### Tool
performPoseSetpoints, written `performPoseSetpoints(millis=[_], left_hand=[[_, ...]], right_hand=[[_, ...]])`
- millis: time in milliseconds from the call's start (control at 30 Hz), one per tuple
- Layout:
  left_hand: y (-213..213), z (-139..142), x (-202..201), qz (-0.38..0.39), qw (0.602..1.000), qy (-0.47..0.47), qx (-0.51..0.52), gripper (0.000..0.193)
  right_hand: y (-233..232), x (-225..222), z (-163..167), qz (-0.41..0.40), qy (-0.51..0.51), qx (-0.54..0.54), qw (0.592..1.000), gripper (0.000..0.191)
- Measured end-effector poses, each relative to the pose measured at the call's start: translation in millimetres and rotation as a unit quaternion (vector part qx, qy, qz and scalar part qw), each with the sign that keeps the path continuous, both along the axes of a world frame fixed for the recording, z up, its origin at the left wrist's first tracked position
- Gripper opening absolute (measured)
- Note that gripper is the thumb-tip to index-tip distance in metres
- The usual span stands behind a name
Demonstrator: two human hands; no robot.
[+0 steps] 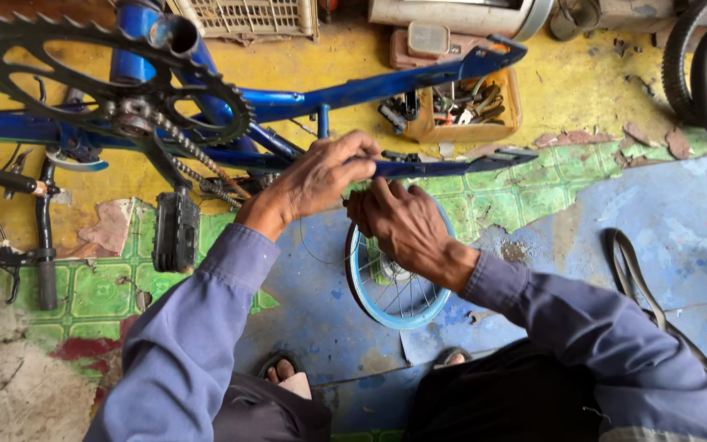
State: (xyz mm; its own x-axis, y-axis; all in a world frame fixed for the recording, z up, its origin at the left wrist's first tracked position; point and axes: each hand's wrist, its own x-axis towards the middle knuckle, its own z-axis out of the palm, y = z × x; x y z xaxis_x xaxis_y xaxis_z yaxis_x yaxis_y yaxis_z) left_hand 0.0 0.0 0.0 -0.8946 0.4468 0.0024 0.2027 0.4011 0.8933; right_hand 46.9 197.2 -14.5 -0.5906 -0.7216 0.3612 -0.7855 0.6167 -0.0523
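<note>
Both hands (370, 200) on round spoked rim (370, 304)

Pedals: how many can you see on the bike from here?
1. A black pedal hangs on its crank below the chainring, left of the left hand. The opposite pedal may be hidden behind the blue frame.

One head camera looks steeply down, close above the hands (362, 200).

Soft, even daylight falls on my work; it is bright enough, with no hard shadows and only faint shade under my sleeves. Paint on the bicycle frame (353, 90) shows mild sheen. Focus is fairly sharp centrally, while the edges bend and soften slightly.
</note>
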Motion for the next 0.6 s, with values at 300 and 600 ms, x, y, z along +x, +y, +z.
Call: performPoseSetpoints(millis=[300,600], left_hand=[[-10.1,23.8,18.3,0.053,0.994,0.008,0.095,0.042],[-20.6,-16.8,76.1,0.298,0.921,0.119,-0.221,0.017]], right_hand=[[22.4,0.7,53.3,0.080,-0.130,-0.207,0.966,0.023],[-11.4,-35.8,34.2,0.010,-0.050,-0.072,0.996,0.005]])
